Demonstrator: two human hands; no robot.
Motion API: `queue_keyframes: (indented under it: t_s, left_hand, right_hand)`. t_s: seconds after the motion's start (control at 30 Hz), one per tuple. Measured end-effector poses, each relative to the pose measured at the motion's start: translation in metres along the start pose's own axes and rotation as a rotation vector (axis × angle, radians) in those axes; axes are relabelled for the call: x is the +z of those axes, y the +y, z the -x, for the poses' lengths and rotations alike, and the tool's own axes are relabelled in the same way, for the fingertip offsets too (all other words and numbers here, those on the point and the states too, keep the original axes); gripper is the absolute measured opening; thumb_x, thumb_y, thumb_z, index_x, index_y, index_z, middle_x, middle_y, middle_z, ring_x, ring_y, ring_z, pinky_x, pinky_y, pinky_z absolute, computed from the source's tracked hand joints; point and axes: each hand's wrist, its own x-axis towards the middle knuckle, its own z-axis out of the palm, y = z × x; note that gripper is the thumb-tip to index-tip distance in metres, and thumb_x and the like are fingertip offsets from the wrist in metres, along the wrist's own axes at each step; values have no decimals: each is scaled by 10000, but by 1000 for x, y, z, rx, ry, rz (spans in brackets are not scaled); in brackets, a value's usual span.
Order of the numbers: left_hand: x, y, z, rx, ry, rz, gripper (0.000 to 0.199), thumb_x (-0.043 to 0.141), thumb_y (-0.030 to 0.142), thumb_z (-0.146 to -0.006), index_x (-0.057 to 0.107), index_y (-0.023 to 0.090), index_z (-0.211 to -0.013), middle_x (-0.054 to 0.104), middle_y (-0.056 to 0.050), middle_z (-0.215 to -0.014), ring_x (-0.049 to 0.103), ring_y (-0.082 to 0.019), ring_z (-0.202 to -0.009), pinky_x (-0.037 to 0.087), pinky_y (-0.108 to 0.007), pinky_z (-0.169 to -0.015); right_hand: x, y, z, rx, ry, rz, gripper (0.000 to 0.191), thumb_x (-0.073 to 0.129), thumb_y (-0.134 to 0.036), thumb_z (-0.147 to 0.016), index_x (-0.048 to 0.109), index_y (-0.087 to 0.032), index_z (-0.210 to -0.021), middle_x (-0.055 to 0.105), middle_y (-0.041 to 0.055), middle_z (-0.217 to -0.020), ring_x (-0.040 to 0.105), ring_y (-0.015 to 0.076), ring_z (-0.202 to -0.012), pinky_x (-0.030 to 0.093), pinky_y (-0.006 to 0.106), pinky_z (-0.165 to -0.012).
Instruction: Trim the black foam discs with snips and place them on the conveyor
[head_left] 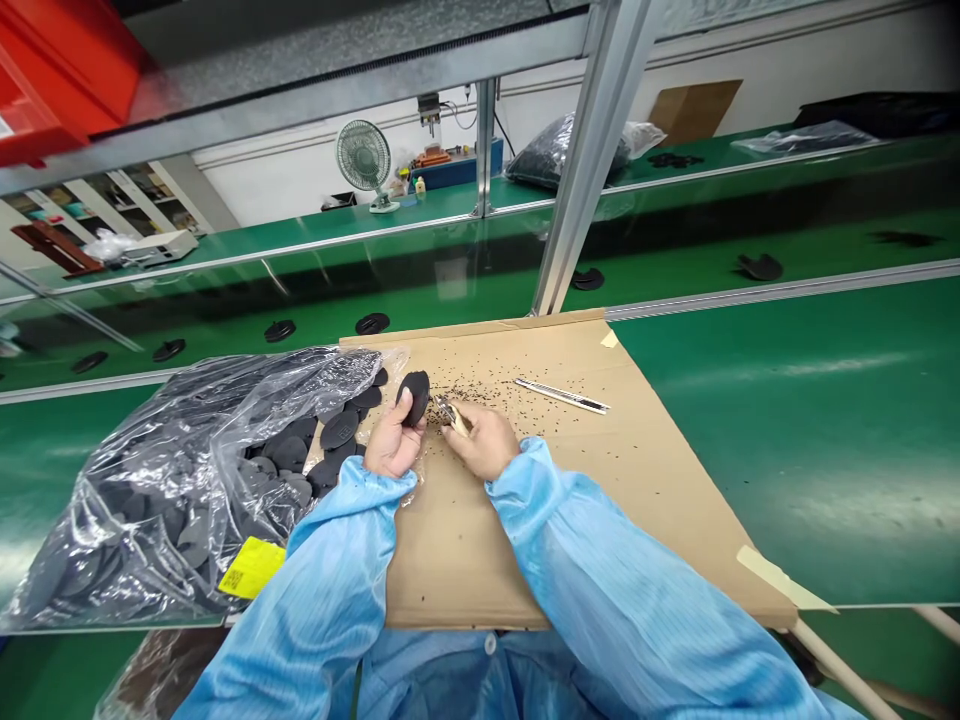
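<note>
- A black disc (413, 398), ribbed along its edge, is held up nearly on edge above the cardboard sheet (465, 560), seemingly so that its rim faces the tool.
- The left hand (395, 442) grips the disc from below, thumb against one face, probably to steady it.
- The right hand (486, 440) is wrapped around a small pale-handled tool (454, 416), metal tip pointing at the disc; whether they touch cannot be told. The two hands are near but apart.
- Black specks (480, 378) litter the cardboard, which appears to shield the green counter (817, 440); tape (784, 578) likely keeps it from sliding.
- A slim white implement (562, 396) lies to the right, within reach.
- Leftward, an open plastic bag (180, 470) spills more discs (340, 430) beside the left hand, presumably for easy picking.
</note>
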Motion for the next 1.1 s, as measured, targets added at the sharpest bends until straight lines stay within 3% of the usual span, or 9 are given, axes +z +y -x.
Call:
queue_keyframes:
  t_s: [0.13,0.23,0.4,0.53,0.7,0.8,0.87,0.97,1.1]
  left_hand:
    - [0,1,-1,-2,-15,12,80,587,121,-845,654,151,-876,639,-12,-767,554,-58,-595,423,-137,-473]
    - [-2,2,-2,-41,-47,28,80,577,129,-856,655,139,-866,637,-22,-755,532,-48,-568,400,-132,-463]
    - [-1,5,2,-16,-107,47,307,514,45,-857,640,210,-1083,685,-21,-925,630,-86,-786,464,-164,-594]
    - [1,7,5,-14,-213,-2,517,514,-17,-809,560,253,-1248,687,-16,-1066,645,-89,-867,491,-193,-759]
    - [1,9,3,-32,-140,81,342,504,25,-847,606,197,-1125,707,-9,-897,654,-88,-814,497,-226,-846]
    - [0,11,4,-82,-130,104,187,511,71,-864,621,196,-950,679,8,-783,651,-112,-763,529,-266,-752]
    - [0,14,5,-119,-116,81,124,539,112,-862,614,194,-916,649,2,-747,635,-119,-710,516,-234,-625]
    - [0,17,8,-195,-125,66,88,554,153,-863,613,168,-926,588,-13,-717,541,-73,-573,373,-133,-421]
    - [-3,19,8,-251,-200,84,146,463,164,-904,603,124,-889,510,-14,-676,400,-45,-477,259,-114,-337]
  right_hand:
    - [1,7,-5,203,-67,-541,323,670,-365,-699,676,-165,-953,522,-48,-602,426,103,-548,320,232,-538]
    - [2,10,-8,376,-148,-895,453,727,-415,-633,651,-158,-998,537,-44,-598,408,84,-477,302,227,-475]
    - [0,9,-10,431,-113,-1084,511,771,-394,-580,643,-156,-1014,609,1,-703,514,109,-545,375,246,-506]
    - [0,7,-10,388,-65,-1006,508,754,-411,-604,637,-149,-1024,570,-22,-663,500,111,-546,370,258,-528]
    - [2,7,-7,212,7,-750,451,683,-409,-695,634,-149,-1060,568,-24,-699,500,121,-612,398,272,-606]
    - [1,4,-3,33,32,-443,353,618,-340,-761,642,-161,-1065,631,19,-818,564,168,-752,441,300,-712]
    - [0,1,0,-68,46,-215,322,584,-284,-781,642,-175,-1079,653,50,-917,582,198,-864,450,319,-794]
    - [-1,-4,3,-119,24,50,391,563,-256,-790,605,-173,-1170,652,84,-1011,585,218,-949,449,324,-860]
    - [-1,-8,7,-156,-35,233,412,532,-256,-806,578,-166,-1206,649,90,-1021,598,215,-940,454,300,-848]
